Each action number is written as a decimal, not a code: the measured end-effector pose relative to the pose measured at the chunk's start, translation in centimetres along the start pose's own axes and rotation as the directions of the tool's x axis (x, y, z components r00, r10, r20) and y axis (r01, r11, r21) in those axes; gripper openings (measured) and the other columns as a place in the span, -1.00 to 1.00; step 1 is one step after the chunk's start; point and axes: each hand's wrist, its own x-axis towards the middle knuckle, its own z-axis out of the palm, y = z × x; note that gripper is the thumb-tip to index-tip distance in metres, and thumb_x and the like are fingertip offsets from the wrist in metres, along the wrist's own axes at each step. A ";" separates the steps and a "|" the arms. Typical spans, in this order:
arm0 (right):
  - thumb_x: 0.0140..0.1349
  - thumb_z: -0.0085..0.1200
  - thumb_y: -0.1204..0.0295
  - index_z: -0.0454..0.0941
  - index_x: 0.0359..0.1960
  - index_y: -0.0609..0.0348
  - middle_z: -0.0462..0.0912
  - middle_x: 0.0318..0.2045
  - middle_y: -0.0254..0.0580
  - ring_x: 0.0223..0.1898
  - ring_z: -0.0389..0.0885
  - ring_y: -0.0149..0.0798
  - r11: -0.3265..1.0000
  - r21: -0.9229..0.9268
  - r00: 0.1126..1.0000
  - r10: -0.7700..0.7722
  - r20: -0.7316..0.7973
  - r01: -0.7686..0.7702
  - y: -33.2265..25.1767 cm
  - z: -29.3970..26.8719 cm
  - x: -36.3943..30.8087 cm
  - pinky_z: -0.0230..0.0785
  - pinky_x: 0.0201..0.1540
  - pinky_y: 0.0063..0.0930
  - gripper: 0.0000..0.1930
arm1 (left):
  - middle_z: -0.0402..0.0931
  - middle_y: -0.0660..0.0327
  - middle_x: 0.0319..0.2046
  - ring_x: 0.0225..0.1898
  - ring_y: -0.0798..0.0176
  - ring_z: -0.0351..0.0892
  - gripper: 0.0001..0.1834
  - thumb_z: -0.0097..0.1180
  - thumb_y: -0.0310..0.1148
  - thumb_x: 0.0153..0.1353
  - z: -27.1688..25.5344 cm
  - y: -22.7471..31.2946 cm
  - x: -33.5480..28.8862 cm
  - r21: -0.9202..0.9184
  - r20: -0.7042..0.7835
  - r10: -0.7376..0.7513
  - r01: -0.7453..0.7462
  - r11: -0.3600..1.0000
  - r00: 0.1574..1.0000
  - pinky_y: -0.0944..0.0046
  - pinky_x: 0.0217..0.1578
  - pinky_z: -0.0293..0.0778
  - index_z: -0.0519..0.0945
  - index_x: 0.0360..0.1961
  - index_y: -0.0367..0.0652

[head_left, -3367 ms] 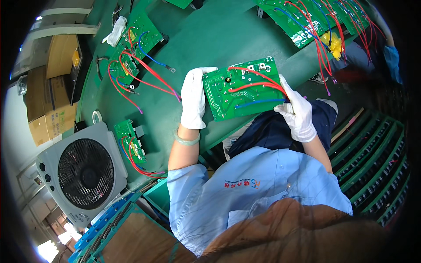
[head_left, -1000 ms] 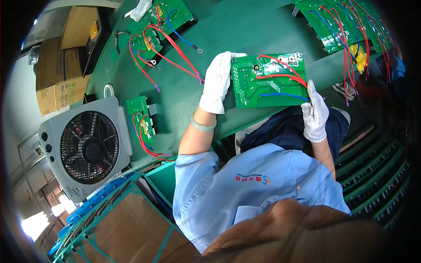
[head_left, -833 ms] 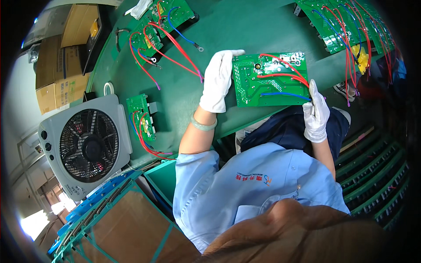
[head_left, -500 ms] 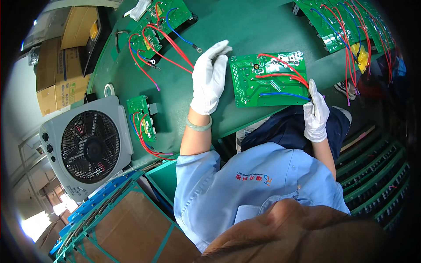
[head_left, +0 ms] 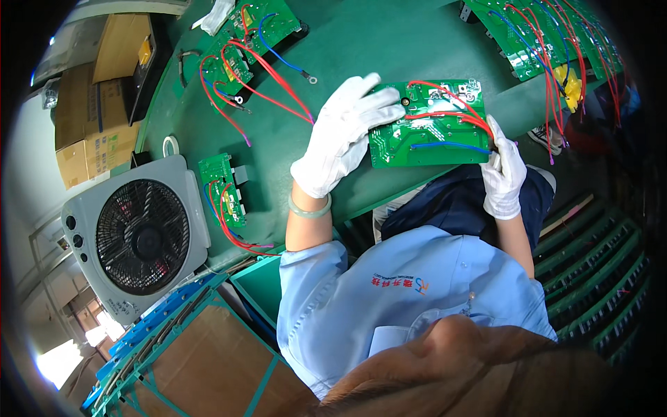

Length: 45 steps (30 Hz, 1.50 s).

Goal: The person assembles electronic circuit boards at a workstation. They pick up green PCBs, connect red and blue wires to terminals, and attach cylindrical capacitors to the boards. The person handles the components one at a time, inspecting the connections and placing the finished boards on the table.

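A green circuit board (head_left: 431,154) with red and blue wires lies in front of me near the table's edge. My left hand (head_left: 344,132), in a white glove, reaches over the board's left edge with its fingers stretched out and slightly apart. The fingertips come to about the round hole at the upper left; whether they press on it I cannot tell. At the right edge, my gloved right hand (head_left: 504,177) is closed on the board, its thumb by the wires (head_left: 476,119). The undersides of the fingers are hidden.
More wired circuit boards lie at the upper left (head_left: 274,24), at the left (head_left: 221,181) and at the upper right (head_left: 504,42) of the green table (head_left: 368,42). A grey box fan (head_left: 146,236) stands at the left, below cardboard boxes (head_left: 87,128). Slatted green racks (head_left: 590,285) fill the lower right.
My left hand has turned and moved right, from beside the board to over its left edge, its fingers spreading. My right hand stays at the right edge. The board has barely shifted.
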 end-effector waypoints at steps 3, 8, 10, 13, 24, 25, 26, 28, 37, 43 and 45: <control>-0.01 0.12 0.75 0.49 0.16 0.28 0.61 0.04 -0.01 -0.13 0.64 -0.29 0.975 0.074 0.977 0.212 -0.001 -0.211 -0.8 -0.9 0.8 0.41 -0.07 -0.59 -0.42 | 0.68 0.14 -0.15 0.08 0.15 0.58 -0.74 0.06 -0.65 0.10 0.4 0.7 0.2 0.076 -0.037 0.086 -0.083 0.994 0.996 0.05 0.22 0.35 0.70 -0.24 -0.16; 0.26 0.13 0.55 0.53 0.09 0.37 0.67 -0.03 -0.15 -0.21 0.59 -0.52 0.970 0.214 0.966 0.158 -0.206 -0.113 -2.1 -1.3 4.8 0.39 -0.14 -0.65 -0.65 | 0.60 0.06 -0.03 0.10 0.15 0.54 -0.73 -0.07 -0.58 0.30 3.0 0.0 -1.8 -0.425 -0.075 -0.145 0.099 0.900 0.987 0.20 0.15 0.39 0.56 -0.02 -0.29; 0.25 0.19 0.48 0.61 0.00 0.27 0.72 -0.15 -0.18 -0.29 0.60 -0.52 0.963 0.149 0.956 0.245 -0.158 -0.223 -2.1 -2.0 6.0 0.41 -0.17 -0.64 -0.71 | 0.56 0.11 0.03 0.01 0.30 0.54 -0.69 -0.10 -0.64 0.30 3.8 0.8 -1.9 -0.507 -0.097 -0.293 0.206 0.837 0.951 0.37 0.06 0.38 0.52 0.04 -0.30; 0.17 0.24 0.47 0.64 -0.03 0.09 0.71 -0.21 -0.15 -0.30 0.70 -0.26 0.993 -0.077 0.988 0.076 -0.137 -0.087 -0.9 -2.0 7.7 0.49 -0.19 -0.51 -0.70 | 0.51 0.32 -0.29 -0.31 0.48 0.44 -0.76 -0.17 -0.62 0.33 4.8 -1.8 -1.7 -0.474 -0.202 -0.470 0.334 0.815 0.859 0.45 -0.20 0.42 0.48 -0.03 -0.27; 0.07 0.29 0.44 0.63 0.00 -0.02 0.68 -0.31 -0.10 -0.32 0.67 -0.10 0.978 -0.186 0.995 0.080 -0.062 -0.090 1.7 -0.5 5.8 0.49 -0.26 -0.41 -0.61 | 0.48 0.22 0.01 -0.07 0.41 0.49 -0.59 -0.04 -0.53 0.37 3.4 -2.6 -1.5 -0.634 -0.088 -0.540 0.371 0.679 0.837 0.44 -0.03 0.42 0.33 0.22 -0.40; 0.07 0.30 0.44 0.64 -0.02 -0.01 0.68 -0.31 -0.10 -0.32 0.67 -0.10 0.981 -0.142 0.991 0.126 -0.056 -0.132 1.5 -0.7 5.8 0.49 -0.25 -0.43 -0.63 | 0.47 0.21 0.03 -0.04 0.40 0.49 -0.59 -0.05 -0.55 0.36 3.6 -2.5 -1.5 -0.702 -0.083 -0.539 0.335 0.629 0.838 0.43 -0.01 0.42 0.33 0.22 -0.40; 0.08 0.31 0.44 0.65 -0.03 0.03 0.68 -0.32 -0.10 -0.34 0.68 -0.19 0.969 -0.108 0.975 0.219 -0.023 -0.220 1.5 -0.8 5.8 0.48 -0.24 -0.48 -0.64 | 0.47 0.19 0.05 -0.01 0.39 0.49 -0.58 -0.05 -0.57 0.36 3.6 -2.4 -1.4 -0.763 -0.078 -0.538 0.297 0.574 0.839 0.42 0.01 0.42 0.32 0.23 -0.40; 0.09 0.31 0.46 0.64 -0.02 0.06 0.69 -0.32 -0.12 -0.34 0.68 -0.26 0.931 -0.005 0.930 0.366 0.028 -0.366 1.8 -1.0 5.5 0.48 -0.22 -0.52 -0.63 | 0.45 0.18 0.09 0.05 0.34 0.47 -0.60 -0.09 -0.53 0.38 3.9 -2.5 -1.4 -0.774 -0.074 -0.503 0.269 0.573 0.861 0.39 0.06 0.40 0.32 0.22 -0.40; 0.17 0.19 0.61 0.46 0.15 0.27 0.58 0.01 -0.13 0.01 0.54 -0.36 0.862 0.384 0.930 0.366 -0.022 -0.330 3.3 -0.9 5.2 0.33 0.13 -0.49 -0.53 | 0.46 0.13 0.06 0.05 0.30 0.48 -0.60 -0.15 -0.37 0.44 4.2 -4.0 -1.9 -0.877 -0.046 -0.524 0.217 0.428 0.850 0.33 0.10 0.38 0.33 0.21 -0.38; 0.20 0.16 0.61 0.31 0.28 0.27 0.44 0.18 -0.10 0.17 0.43 -0.27 0.926 0.237 0.956 0.289 0.057 -0.294 2.6 -2.4 4.7 0.30 0.19 -0.45 -0.42 | 0.46 0.28 -0.13 -0.16 0.47 0.43 -0.61 -0.06 -0.60 0.34 4.3 -3.4 -1.6 -0.760 -0.069 -0.487 0.271 0.591 0.870 0.49 -0.09 0.41 0.35 0.20 -0.35; 0.29 0.10 0.50 0.34 0.28 0.19 0.50 0.11 -0.24 -0.13 0.49 -0.42 0.958 0.165 0.972 0.229 0.050 -0.234 3.0 -2.6 4.4 0.35 -0.15 -0.59 -0.49 | 0.50 0.24 0.00 -0.05 0.44 0.48 -0.60 -0.02 -0.51 0.37 4.3 -3.9 -1.8 -0.727 -0.076 -0.408 0.230 0.647 0.910 0.43 0.03 0.39 0.35 0.21 -0.35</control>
